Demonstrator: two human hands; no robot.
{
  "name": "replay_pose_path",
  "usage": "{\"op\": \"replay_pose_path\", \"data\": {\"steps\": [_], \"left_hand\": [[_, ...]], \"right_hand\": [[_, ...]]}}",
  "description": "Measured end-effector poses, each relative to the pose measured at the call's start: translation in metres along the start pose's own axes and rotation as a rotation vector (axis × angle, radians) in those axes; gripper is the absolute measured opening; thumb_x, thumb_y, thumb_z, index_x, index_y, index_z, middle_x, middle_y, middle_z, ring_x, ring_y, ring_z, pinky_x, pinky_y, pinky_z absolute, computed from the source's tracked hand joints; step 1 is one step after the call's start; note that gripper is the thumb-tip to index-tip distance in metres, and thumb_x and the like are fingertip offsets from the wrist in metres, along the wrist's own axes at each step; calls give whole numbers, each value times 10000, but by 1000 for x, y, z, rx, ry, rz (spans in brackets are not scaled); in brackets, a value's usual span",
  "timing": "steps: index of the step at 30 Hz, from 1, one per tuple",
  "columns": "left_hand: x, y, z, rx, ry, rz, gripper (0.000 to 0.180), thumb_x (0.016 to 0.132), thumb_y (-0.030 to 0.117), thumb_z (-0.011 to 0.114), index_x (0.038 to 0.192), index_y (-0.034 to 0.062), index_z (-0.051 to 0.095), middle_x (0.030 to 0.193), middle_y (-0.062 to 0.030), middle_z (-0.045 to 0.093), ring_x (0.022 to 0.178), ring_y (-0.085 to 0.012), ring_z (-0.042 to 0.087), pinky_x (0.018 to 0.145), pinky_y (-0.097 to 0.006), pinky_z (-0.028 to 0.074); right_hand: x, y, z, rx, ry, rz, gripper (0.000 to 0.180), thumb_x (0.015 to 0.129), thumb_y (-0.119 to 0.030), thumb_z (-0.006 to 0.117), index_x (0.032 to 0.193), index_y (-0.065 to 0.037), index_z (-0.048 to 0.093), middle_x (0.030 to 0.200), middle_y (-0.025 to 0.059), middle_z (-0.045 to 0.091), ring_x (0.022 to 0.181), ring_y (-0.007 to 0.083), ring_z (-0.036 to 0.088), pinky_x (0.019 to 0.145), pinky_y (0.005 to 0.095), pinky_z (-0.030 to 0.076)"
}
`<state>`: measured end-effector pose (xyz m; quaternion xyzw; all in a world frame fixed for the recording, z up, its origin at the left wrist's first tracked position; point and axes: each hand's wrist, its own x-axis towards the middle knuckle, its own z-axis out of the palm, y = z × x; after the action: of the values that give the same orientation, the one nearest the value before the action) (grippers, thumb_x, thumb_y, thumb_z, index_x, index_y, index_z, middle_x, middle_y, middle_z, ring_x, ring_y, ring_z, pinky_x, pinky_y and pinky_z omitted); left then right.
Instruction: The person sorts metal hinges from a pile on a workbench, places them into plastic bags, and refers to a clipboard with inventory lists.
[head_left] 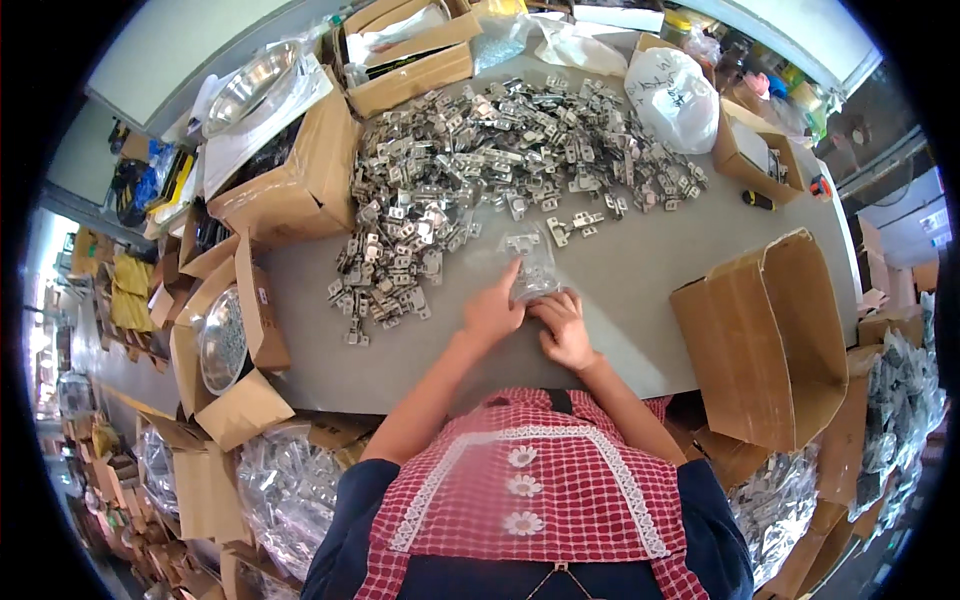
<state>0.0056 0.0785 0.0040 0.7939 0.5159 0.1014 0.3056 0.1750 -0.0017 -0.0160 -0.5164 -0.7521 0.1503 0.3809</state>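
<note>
Clear plastic bag (541,272), thin, shiny and crinkly, lies flat on the gray table (620,300) in the head view, near the big pile of silver metal parts (500,150), and something silvery shows through it. The left hand (492,312) touches it with one finger stuck out, and the right hand (566,335) bends its fingers at the near edge; I cannot tell if either one pinches it.

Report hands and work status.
Left hand, right hand on clear plastic bag. Silvery metal piece showing through. Heaped silvery metal hinges beyond, clear of hands.
</note>
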Motion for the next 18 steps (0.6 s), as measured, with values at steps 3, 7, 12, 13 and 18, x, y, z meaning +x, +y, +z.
{"op": "replay_pose_path", "data": {"steps": [3, 7, 12, 13, 18], "left_hand": [[-12, -2, 6, 24, 119, 8, 744, 817, 282, 643, 1461, 47, 354, 808, -207, 673, 740, -387, 661, 684, -491, 526], [-32, 0, 21, 176, 302, 22, 701, 829, 297, 637, 1432, 45, 384, 822, -232, 664, 745, -389, 657, 683, -505, 525], [-26, 2, 17, 97, 88, -83, 730, 830, 300, 603, 1463, 52, 339, 939, -252, 672, 829, -391, 668, 724, -514, 526], [-21, 4, 14, 63, 43, -121, 741, 825, 301, 599, 1469, 53, 328, 957, -253, 673, 845, -394, 670, 735, -515, 525], [1, 5, -2, 12, -40, -117, 849, 778, 293, 599, 1519, 78, 246, 928, -230, 689, 847, -424, 666, 771, -517, 523]], "right_hand": [[0, -5, 1, -113, 134, 31, 427, 641, -29, 570, 1065, -36, 619, 1053, 115, 618, 1102, 328, 534, 1049, 499, 342], [-1, -4, 15, -345, 185, 73, 414, 685, -51, 594, 1096, 1, 599, 1109, 152, 599, 1122, 351, 526, 1042, 510, 349], [-3, 3, 25, -417, 69, 97, 444, 734, -76, 582, 1168, 18, 576, 1222, 180, 547, 1230, 356, 465, 1082, 517, 308], [-3, 5, 27, -438, 47, 107, 450, 742, -82, 578, 1180, 21, 573, 1237, 183, 538, 1252, 353, 451, 1092, 518, 299], [2, 3, 27, -407, 34, 174, 458, 761, -98, 574, 1214, -28, 583, 1256, 191, 520, 1287, 344, 420, 1115, 533, 261]]}}
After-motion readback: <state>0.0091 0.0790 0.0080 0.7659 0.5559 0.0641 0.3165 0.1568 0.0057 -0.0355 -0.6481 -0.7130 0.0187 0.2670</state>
